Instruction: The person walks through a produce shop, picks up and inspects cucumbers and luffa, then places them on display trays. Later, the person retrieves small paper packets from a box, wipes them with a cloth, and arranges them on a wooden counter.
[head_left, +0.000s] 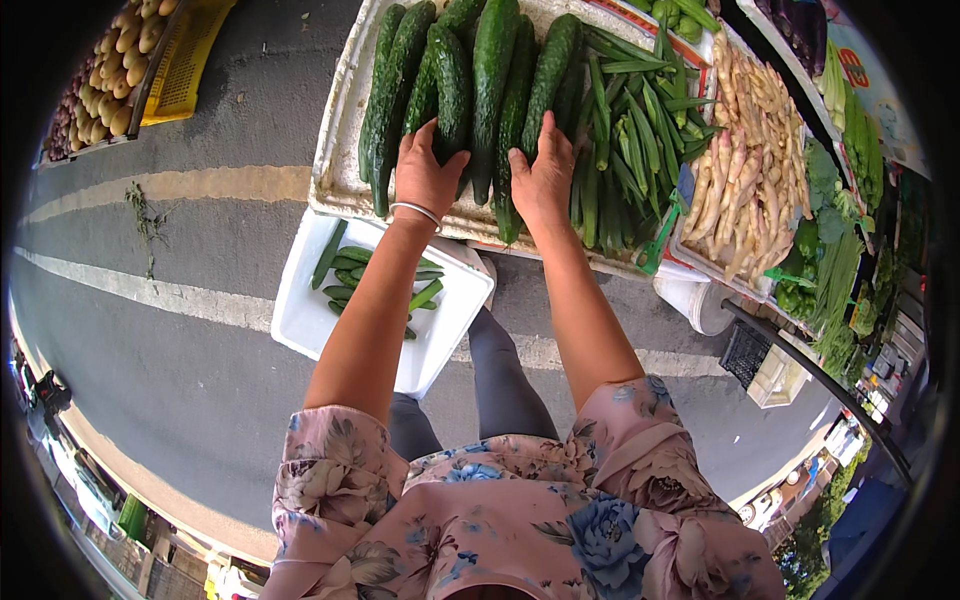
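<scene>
My left hand (427, 174), with a silver bangle at the wrist, has its thumb and fingers around the near end of a dark green cucumber (450, 71). My right hand (543, 176) likewise straddles the near end of another cucumber (555, 67); the palms hide both ends. More long, bumpy cucumbers (493, 75) lie side by side between and beside the hands. They fill much of a worn white foam tray (328, 169). Green okra pods (637, 124) are heaped to the right of the right hand in the same display.
A white foam box (296, 319) with smaller cucumbers (352, 262) stands below my left forearm. Pale ginger-like roots (739, 172) lie at right, above a white bucket (701, 304). A yellow crate (172, 90) is at far left. A black pole (825, 382) slants across the right side.
</scene>
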